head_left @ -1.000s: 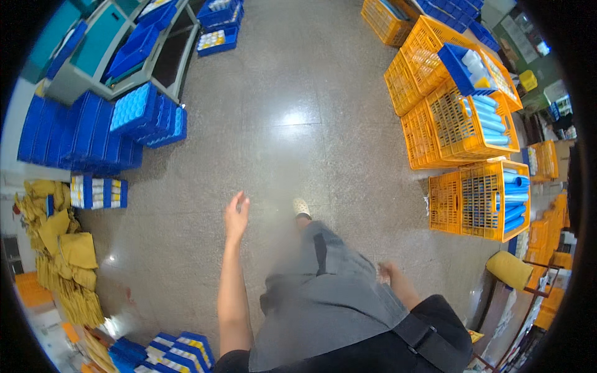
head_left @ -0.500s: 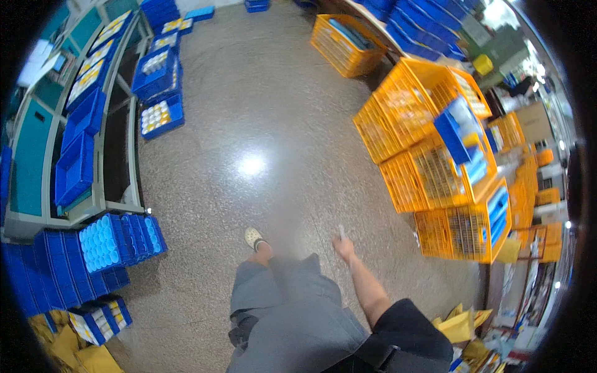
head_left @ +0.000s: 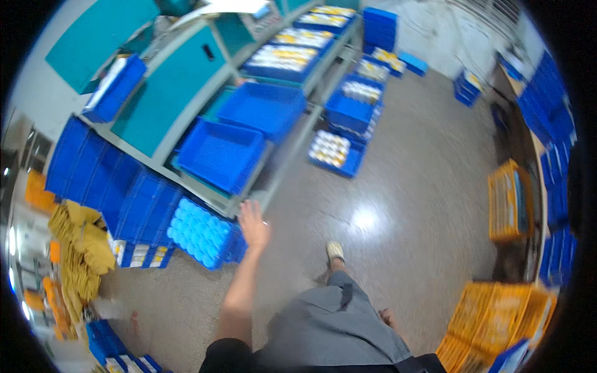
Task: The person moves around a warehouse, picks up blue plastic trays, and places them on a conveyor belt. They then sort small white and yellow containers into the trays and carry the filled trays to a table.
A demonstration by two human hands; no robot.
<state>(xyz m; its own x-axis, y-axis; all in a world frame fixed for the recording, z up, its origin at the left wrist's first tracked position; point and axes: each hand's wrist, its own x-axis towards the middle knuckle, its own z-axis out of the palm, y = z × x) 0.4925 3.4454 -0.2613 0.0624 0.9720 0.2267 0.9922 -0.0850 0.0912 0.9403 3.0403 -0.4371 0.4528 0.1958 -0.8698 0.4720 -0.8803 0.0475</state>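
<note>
Now the view is swinging round: compared with half a second earlier, a grey-framed bench with teal panels (head_left: 165, 93) is standing nearer the middle, the orange crates (head_left: 497, 311) are sitting in the lower right corner, and the left hand (head_left: 254, 229) is coming back into sight. This shift is probably putting the bench side, rather than the orange crates, closest to the person's reach. The left hand is stretching forward with its fingers loosely spread, seemingly holding nothing. It is hovering by the bench's near corner; whether it is touching the frame, one cannot tell. Just beside it, to the left and slightly lower, pale-blue rounded pieces (head_left: 198, 233) are lying in rows at a stack of blue containers. Beyond the fingertips, on the bench, a near blue tray (head_left: 221, 155) and a farther blue tray (head_left: 264, 109) are resting side by side. The right hand (head_left: 388, 317) is hanging beside the grey shorts (head_left: 339, 320), well apart from those containers and partly hidden; its fingers are looking curled, but whether they are gripping anything is not showing.
</note>
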